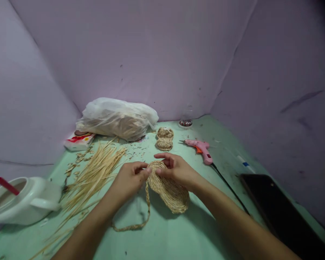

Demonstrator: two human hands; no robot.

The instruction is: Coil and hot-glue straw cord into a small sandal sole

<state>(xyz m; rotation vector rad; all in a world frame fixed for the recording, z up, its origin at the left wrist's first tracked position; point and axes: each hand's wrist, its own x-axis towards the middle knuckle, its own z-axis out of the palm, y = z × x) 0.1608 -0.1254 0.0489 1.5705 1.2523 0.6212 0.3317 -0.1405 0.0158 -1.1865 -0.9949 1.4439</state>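
A woven oval straw mat [169, 189] lies tilted above the green table [162, 231]. My left hand [130, 178] pinches the braided straw cord [141, 213] where it meets the mat's rim. My right hand [176, 168] grips the mat's far edge, thumb and fingers closed on it. The cord's loose tail loops down onto the table toward me.
A bundle of loose straw strips [96, 173] lies left of the hands. Behind stand a plastic bag of straw [117, 119], a red-white box [79, 140], a finished small coil [164, 139] and a pink glue gun [202, 150]. White pot [18, 202] at left, black slab [271, 202] at right.
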